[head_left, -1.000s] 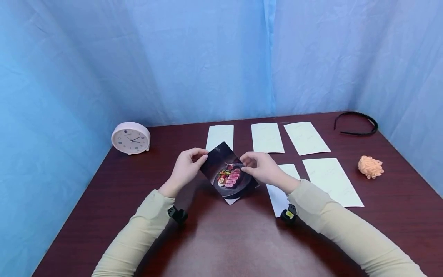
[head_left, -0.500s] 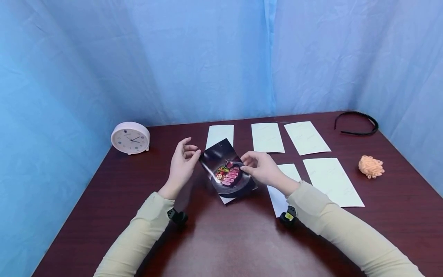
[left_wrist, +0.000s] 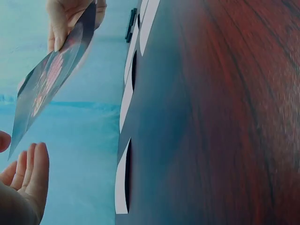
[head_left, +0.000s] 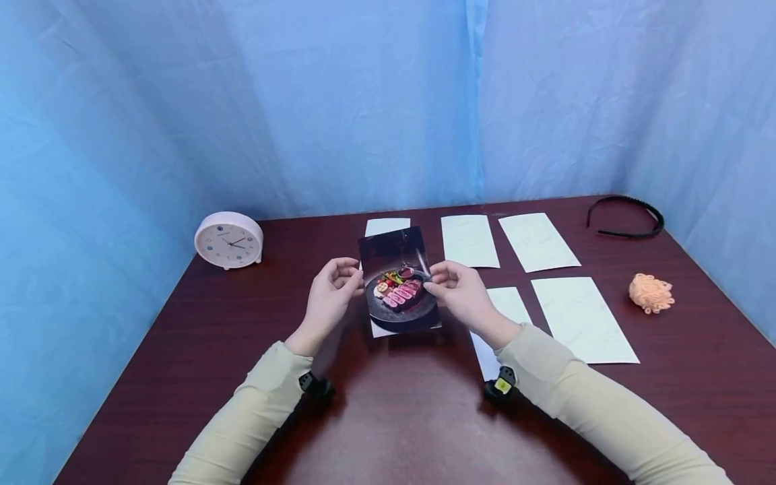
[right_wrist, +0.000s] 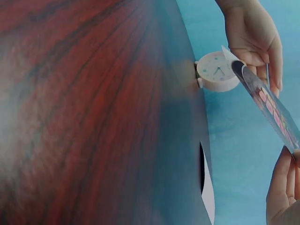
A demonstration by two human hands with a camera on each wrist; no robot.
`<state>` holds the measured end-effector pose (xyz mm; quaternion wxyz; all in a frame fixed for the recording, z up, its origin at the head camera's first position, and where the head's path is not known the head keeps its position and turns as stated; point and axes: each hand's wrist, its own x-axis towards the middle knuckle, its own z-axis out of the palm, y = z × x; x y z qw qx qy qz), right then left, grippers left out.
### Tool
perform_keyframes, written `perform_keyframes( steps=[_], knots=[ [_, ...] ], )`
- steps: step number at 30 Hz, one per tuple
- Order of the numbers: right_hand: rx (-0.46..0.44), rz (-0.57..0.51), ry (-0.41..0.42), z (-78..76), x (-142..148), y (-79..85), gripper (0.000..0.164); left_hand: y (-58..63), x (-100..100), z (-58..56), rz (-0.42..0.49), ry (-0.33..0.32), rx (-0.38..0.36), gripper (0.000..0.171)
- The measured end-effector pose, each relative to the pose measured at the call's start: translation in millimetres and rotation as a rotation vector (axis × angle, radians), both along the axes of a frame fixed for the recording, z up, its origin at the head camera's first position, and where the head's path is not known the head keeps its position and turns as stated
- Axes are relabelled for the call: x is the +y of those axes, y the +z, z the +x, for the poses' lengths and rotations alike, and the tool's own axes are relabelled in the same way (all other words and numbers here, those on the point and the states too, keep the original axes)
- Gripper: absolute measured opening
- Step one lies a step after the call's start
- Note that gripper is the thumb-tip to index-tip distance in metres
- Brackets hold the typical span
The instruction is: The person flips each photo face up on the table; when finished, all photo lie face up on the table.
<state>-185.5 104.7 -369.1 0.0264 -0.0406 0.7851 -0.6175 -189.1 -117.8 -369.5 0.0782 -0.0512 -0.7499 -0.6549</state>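
A dark photo print (head_left: 397,269) of sliced meat on a plate is held up above the table, tilted toward the head camera. My right hand (head_left: 465,293) pinches its right edge, thumb on the picture side and fingers behind. At the left edge is my left hand (head_left: 332,296); in the left wrist view, the fingers (left_wrist: 40,166) stand apart from the thumb, with the print's edge near the gap. White corners (head_left: 380,331) peek out below the print, perhaps from another sheet behind it. Both hands and the bent print also appear in the right wrist view.
Several white sheets lie on the dark red table (head_left: 400,417), such as one sheet (head_left: 469,241) at the back and another sheet (head_left: 583,320) at right. A round clock (head_left: 229,240) stands back left. A black headband (head_left: 627,217) and a peach loopy ball (head_left: 651,293) lie right.
The print has turned from a slanted pose to nearly upright and risen slightly. My left hand let go of its upper left corner, and now sits by the left edge. The right hand keeps its pinch.
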Motion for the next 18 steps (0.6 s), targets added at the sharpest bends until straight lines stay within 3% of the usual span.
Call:
perform_keyframes(
  steps=[7, 18],
  knots=[
    [-0.038, -0.057, -0.046, 1.3, -4.2, -2.6, 0.026, -0.5, 7.4, -0.7, -0.039, 0.013, -0.009, 0.026],
    [-0.099, -0.152, 0.011, -2.9, -0.4, -7.7, 0.022, -4.3, 0.3, -1.5, -0.124, 0.012, -0.048, 0.03]
  ],
)
